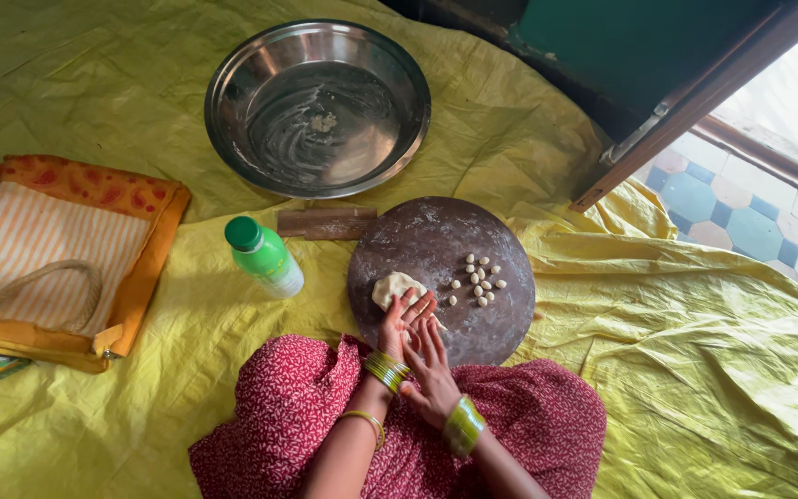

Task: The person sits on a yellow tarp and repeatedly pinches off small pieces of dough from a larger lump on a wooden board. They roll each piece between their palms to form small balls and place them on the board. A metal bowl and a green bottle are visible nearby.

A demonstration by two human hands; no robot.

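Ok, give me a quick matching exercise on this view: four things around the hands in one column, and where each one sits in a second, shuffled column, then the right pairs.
Things:
1. steel bowl
2. green-capped bottle
3. small dough balls
4. striped cloth bag

Places:
A. clustered on the round board, to the right of the dough lump
B. at the far left, on an orange cloth
C. lying on the yellow sheet, just left of the board
D. beyond the board, farther from the person

Pairs: 1-D, 2-C, 3-A, 4-B

Both hands [417, 346] together over dough lump [393, 287] on round board [417, 240]
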